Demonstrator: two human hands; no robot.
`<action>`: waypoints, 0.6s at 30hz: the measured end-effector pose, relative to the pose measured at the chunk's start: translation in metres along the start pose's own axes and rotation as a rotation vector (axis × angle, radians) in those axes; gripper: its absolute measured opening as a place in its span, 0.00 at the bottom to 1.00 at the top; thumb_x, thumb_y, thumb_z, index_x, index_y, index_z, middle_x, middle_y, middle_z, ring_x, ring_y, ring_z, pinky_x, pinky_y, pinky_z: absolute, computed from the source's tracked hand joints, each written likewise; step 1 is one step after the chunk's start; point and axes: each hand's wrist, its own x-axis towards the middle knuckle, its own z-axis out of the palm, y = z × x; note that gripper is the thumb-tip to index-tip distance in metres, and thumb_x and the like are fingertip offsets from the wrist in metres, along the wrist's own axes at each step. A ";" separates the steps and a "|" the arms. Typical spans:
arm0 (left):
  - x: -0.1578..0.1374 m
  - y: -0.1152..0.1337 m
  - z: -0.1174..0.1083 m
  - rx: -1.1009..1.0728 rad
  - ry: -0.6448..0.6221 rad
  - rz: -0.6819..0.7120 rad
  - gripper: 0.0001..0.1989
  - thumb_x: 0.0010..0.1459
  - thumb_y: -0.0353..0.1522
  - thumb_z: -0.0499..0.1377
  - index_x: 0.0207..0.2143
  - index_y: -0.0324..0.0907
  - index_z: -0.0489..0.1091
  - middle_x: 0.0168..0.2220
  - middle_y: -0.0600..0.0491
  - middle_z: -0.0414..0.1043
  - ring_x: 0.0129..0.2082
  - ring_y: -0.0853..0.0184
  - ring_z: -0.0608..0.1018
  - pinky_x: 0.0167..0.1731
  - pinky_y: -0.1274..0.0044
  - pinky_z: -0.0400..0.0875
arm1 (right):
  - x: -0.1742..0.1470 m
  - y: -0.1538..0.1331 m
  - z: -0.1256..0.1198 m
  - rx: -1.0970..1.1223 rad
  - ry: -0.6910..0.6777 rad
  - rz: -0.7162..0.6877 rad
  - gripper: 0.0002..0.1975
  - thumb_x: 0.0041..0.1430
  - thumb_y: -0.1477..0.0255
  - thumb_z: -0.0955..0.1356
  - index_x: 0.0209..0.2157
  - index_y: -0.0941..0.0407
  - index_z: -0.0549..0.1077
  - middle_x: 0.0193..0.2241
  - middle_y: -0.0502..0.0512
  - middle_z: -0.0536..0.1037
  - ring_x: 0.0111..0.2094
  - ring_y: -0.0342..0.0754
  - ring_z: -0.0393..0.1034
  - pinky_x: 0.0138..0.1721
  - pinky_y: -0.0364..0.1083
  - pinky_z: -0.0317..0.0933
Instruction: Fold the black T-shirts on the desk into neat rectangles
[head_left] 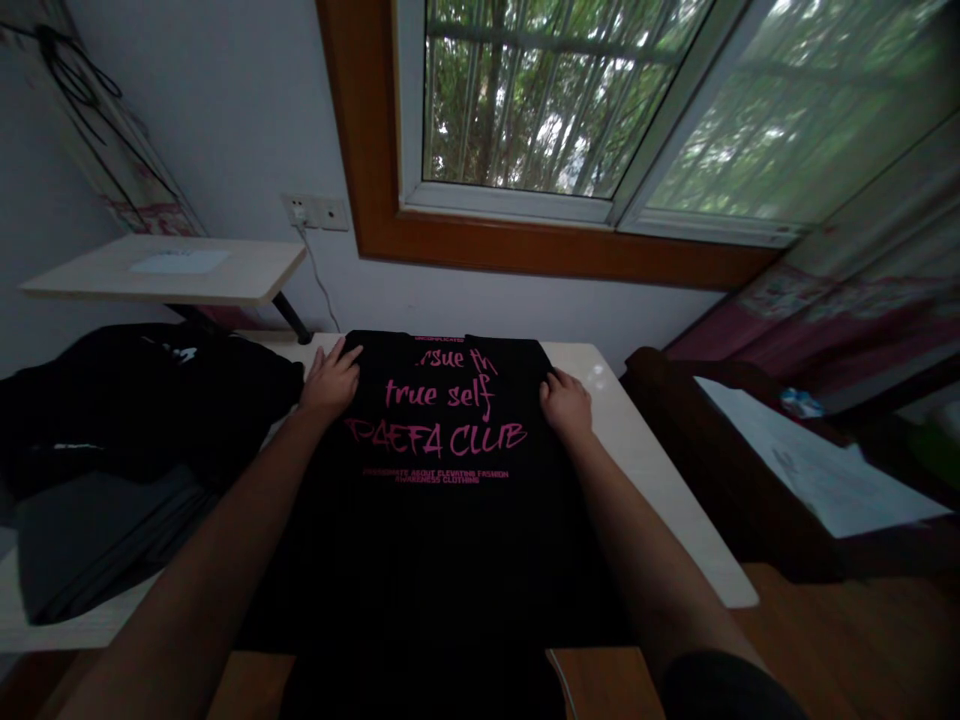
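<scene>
The shirt [442,530] lies on the table [634,450], spread out with its pink print [439,395] up and its collar end toward the window [540,130]. Spreading it looks mostly done: the body is fairly flat, the sides run nearly straight, and no sleeve sticks out beyond either side. Some evening out seems left near the top, where the first line of lettering is partly lost, perhaps in a crease. The lower part is not folded up; it reaches the table's near edge, and there it merges with other dark cloth, so its hem can't be made out.

The shirt sits between and under the two hands. The left hand [330,380] rests on the upper left corner, fingers extended, its grip released rather than clenched. The right hand [566,403] is at the upper right edge, fingers curled against the cloth; whether that grip pinches the fabric or only presses on it, I can't say. Most of the shirt lies nearer the body than either grip, between the forearms.

To the left, a dark pile [150,410] and grey cloth [112,540] lie just beside the shirt.
</scene>
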 end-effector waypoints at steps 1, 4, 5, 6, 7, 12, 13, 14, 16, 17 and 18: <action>0.003 0.001 0.002 -0.013 0.002 -0.010 0.16 0.65 0.31 0.50 0.44 0.43 0.77 0.65 0.47 0.66 0.71 0.54 0.55 0.70 0.52 0.41 | 0.000 0.000 -0.001 0.002 -0.002 -0.001 0.23 0.71 0.67 0.57 0.60 0.57 0.72 0.64 0.62 0.68 0.62 0.59 0.62 0.61 0.56 0.55; 0.009 0.002 0.008 -0.060 0.043 -0.098 0.20 0.67 0.35 0.49 0.54 0.39 0.74 0.58 0.42 0.72 0.63 0.55 0.69 0.69 0.59 0.50 | 0.000 0.000 -0.002 0.005 0.002 -0.005 0.23 0.71 0.67 0.57 0.60 0.57 0.72 0.63 0.62 0.70 0.61 0.59 0.62 0.61 0.56 0.55; 0.010 0.002 0.009 -0.074 0.056 -0.123 0.21 0.68 0.36 0.48 0.57 0.39 0.72 0.57 0.42 0.73 0.60 0.56 0.72 0.68 0.60 0.54 | 0.000 -0.001 -0.003 0.007 0.004 -0.006 0.23 0.70 0.67 0.57 0.59 0.58 0.72 0.63 0.61 0.70 0.61 0.59 0.62 0.61 0.56 0.55; 0.009 0.002 0.009 -0.081 0.057 -0.133 0.22 0.68 0.36 0.48 0.59 0.39 0.70 0.55 0.42 0.74 0.57 0.56 0.73 0.66 0.62 0.57 | -0.001 -0.001 -0.003 0.009 0.005 -0.008 0.23 0.70 0.67 0.57 0.59 0.58 0.72 0.62 0.61 0.70 0.61 0.59 0.63 0.61 0.56 0.56; 0.008 0.002 0.008 -0.080 0.045 -0.124 0.23 0.69 0.36 0.47 0.59 0.40 0.70 0.53 0.42 0.74 0.55 0.56 0.74 0.65 0.62 0.59 | -0.001 -0.001 -0.004 0.011 0.008 -0.011 0.23 0.70 0.67 0.57 0.59 0.58 0.72 0.62 0.61 0.71 0.60 0.59 0.63 0.61 0.55 0.56; -0.004 0.005 0.000 -0.015 -0.037 0.047 0.22 0.66 0.33 0.51 0.60 0.46 0.69 0.49 0.44 0.72 0.54 0.54 0.72 0.63 0.62 0.60 | -0.001 -0.002 -0.004 0.017 0.014 -0.002 0.23 0.69 0.67 0.58 0.59 0.57 0.73 0.61 0.61 0.71 0.60 0.59 0.63 0.60 0.56 0.56; -0.005 0.006 -0.002 -0.010 -0.024 0.054 0.24 0.65 0.33 0.51 0.62 0.46 0.67 0.50 0.44 0.71 0.55 0.54 0.71 0.64 0.62 0.59 | -0.001 -0.002 -0.003 0.017 0.009 0.002 0.23 0.69 0.67 0.58 0.59 0.57 0.73 0.61 0.61 0.72 0.60 0.59 0.63 0.59 0.56 0.57; -0.006 0.008 -0.004 -0.007 -0.006 0.044 0.26 0.64 0.32 0.52 0.65 0.45 0.64 0.51 0.43 0.70 0.56 0.54 0.71 0.63 0.63 0.59 | -0.001 -0.001 -0.003 0.015 0.006 0.004 0.23 0.69 0.67 0.58 0.59 0.57 0.73 0.61 0.61 0.72 0.60 0.59 0.63 0.59 0.56 0.57; -0.005 0.012 -0.007 -0.008 0.020 0.005 0.29 0.63 0.33 0.54 0.67 0.44 0.59 0.53 0.42 0.68 0.57 0.53 0.69 0.61 0.63 0.61 | 0.000 -0.001 -0.003 0.013 0.007 0.003 0.23 0.69 0.67 0.58 0.59 0.57 0.73 0.61 0.61 0.72 0.59 0.59 0.63 0.59 0.56 0.57; -0.003 0.014 -0.007 -0.009 0.022 -0.013 0.30 0.63 0.34 0.55 0.67 0.44 0.59 0.53 0.42 0.68 0.57 0.52 0.69 0.60 0.64 0.62 | 0.000 -0.001 -0.002 0.014 0.011 0.003 0.23 0.69 0.67 0.58 0.59 0.57 0.73 0.61 0.61 0.72 0.59 0.59 0.63 0.59 0.56 0.57; -0.001 0.016 -0.007 -0.011 0.019 -0.027 0.30 0.62 0.36 0.57 0.66 0.44 0.60 0.53 0.42 0.68 0.57 0.52 0.69 0.59 0.64 0.62 | 0.000 0.000 -0.002 0.015 0.015 0.002 0.23 0.69 0.67 0.58 0.59 0.57 0.73 0.61 0.61 0.72 0.59 0.59 0.63 0.59 0.56 0.56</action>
